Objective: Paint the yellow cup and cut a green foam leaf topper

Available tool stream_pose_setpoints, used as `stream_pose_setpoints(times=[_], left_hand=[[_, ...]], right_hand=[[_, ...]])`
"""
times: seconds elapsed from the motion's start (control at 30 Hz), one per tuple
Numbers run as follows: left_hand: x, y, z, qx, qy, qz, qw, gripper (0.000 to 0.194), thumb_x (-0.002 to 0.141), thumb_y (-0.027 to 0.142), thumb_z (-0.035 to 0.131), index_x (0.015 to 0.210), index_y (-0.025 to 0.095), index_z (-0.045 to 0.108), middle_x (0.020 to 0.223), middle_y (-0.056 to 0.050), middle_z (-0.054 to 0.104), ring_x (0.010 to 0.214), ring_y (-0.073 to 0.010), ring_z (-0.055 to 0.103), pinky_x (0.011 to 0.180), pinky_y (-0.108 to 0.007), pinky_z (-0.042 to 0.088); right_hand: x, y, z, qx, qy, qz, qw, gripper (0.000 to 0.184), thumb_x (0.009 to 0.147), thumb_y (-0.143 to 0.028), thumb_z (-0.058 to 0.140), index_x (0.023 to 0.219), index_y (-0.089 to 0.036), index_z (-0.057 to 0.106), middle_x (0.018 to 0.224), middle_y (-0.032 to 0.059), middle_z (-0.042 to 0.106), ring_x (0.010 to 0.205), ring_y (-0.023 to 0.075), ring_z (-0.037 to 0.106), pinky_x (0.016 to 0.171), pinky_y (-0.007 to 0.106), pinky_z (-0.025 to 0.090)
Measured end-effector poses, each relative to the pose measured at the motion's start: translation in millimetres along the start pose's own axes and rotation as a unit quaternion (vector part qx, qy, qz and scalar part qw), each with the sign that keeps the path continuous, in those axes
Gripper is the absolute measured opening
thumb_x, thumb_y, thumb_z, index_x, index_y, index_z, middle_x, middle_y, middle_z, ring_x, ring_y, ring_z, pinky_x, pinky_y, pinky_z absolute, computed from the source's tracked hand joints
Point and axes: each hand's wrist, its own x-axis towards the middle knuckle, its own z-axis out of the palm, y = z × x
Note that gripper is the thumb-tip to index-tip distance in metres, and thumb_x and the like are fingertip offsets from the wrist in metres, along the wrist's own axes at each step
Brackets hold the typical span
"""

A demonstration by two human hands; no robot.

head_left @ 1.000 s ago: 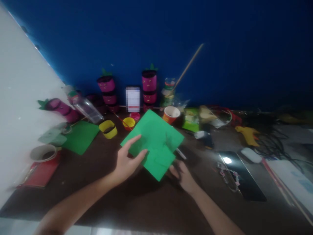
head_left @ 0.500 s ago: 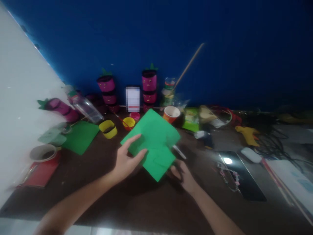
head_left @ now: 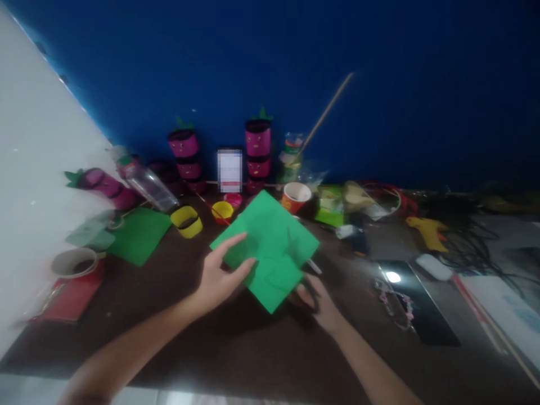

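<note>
A sheet of green paper [head_left: 270,236], with a slit cut in from its right side and a drawn outline on its lower part, is held up above the dark table. My left hand [head_left: 223,275] is closed on its left edge, thumb and fingers lying on the top face. At the lower right edge, my right hand [head_left: 318,304] is closed round the dark handles of scissors [head_left: 311,295]. The blades are mostly hidden at the paper. Behind the sheet, a white pen-like stick [head_left: 314,266] partly shows.
Beyond the paper stand a yellow cup [head_left: 223,211], a paper cup [head_left: 296,197] and purple decorated tubes [head_left: 258,152]. Another green sheet [head_left: 139,236] and a yellow ring [head_left: 186,223] lie left. A black phone [head_left: 417,304] and yellow glue gun [head_left: 428,232] lie right.
The paper's right part has spread out flatter to the right, covering more of the white stick. Both hands have stayed almost in place.
</note>
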Motion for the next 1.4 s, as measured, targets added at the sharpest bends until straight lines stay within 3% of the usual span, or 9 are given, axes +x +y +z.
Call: stream_pose_setpoints(times=[0.17, 0.4, 0.63, 0.73, 0.97, 1.4], left_hand=[[1.7, -0.2, -2.2, -0.011, -0.013, -0.004, 1.0, 0.04, 0.073, 0.029, 0.071, 0.111, 0.022, 0.062, 0.108, -0.005, 0.07, 0.098, -0.0216, 0.066, 0.087, -0.036, 0.054], [14.7, -0.9, -13.9, -0.032, -0.039, 0.013, 0.999, 0.039, 0.073, 0.027, 0.07, 0.111, 0.022, 0.063, 0.11, -0.005, 0.069, 0.099, -0.0211, 0.066, 0.087, -0.034, 0.054], [28.5, -6.9, -26.5, -0.058, -0.092, -0.007, 0.994, 0.041, 0.074, 0.027, 0.07, 0.114, 0.024, 0.062, 0.11, -0.005, 0.069, 0.098, -0.0218, 0.065, 0.089, -0.036, 0.053], [32.0, -9.8, -29.3, -0.066, -0.11, -0.01, 0.992, 0.041, 0.074, 0.027, 0.07, 0.114, 0.024, 0.062, 0.11, -0.005, 0.069, 0.098, -0.0225, 0.065, 0.088, -0.037, 0.054], [30.5, -7.8, -27.1, -0.053, -0.118, 0.006, 0.992, 0.039, 0.074, 0.027, 0.069, 0.113, 0.024, 0.063, 0.108, -0.005, 0.069, 0.096, -0.0218, 0.066, 0.086, -0.036, 0.054], [31.4, -7.2, -29.5, -0.052, -0.125, 0.011, 0.991, 0.039, 0.074, 0.027, 0.069, 0.113, 0.025, 0.063, 0.11, -0.005, 0.069, 0.097, -0.022, 0.066, 0.086, -0.035, 0.054]], right_hand=[[0.8, -0.1, -2.2, 0.058, -0.035, 0.049, 0.996, 0.056, 0.067, -0.077, 0.052, 0.059, -0.021, 0.052, 0.054, 0.0024, 0.046, 0.053, 0.0156, 0.042, 0.048, 0.028, 0.039], [7.4, 5.1, -15.1, 0.04, -0.135, 0.052, 0.989, 0.057, 0.069, -0.075, 0.052, 0.058, -0.019, 0.051, 0.054, 0.0012, 0.046, 0.051, 0.0127, 0.039, 0.047, 0.026, 0.033], [9.2, 1.5, -16.1, 0.042, -0.187, 0.074, 0.979, 0.059, 0.069, -0.075, 0.053, 0.063, -0.016, 0.052, 0.057, -0.0005, 0.047, 0.051, 0.0098, 0.041, 0.047, 0.022, 0.031], [9.7, -1.6, -15.3, 0.043, -0.192, 0.096, 0.976, 0.06, 0.067, -0.076, 0.053, 0.063, -0.016, 0.051, 0.056, -0.0012, 0.047, 0.05, 0.009, 0.04, 0.046, 0.021, 0.029], [10.4, 2.0, -15.0, 0.046, -0.189, 0.063, 0.979, 0.057, 0.07, -0.073, 0.052, 0.062, -0.016, 0.051, 0.055, -0.0015, 0.047, 0.048, 0.0081, 0.039, 0.045, 0.021, 0.028], [9.7, -1.4, -15.8, 0.038, -0.196, 0.073, 0.977, 0.056, 0.073, -0.071, 0.051, 0.064, -0.016, 0.052, 0.056, -0.0006, 0.048, 0.05, 0.009, 0.041, 0.047, 0.021, 0.03]])
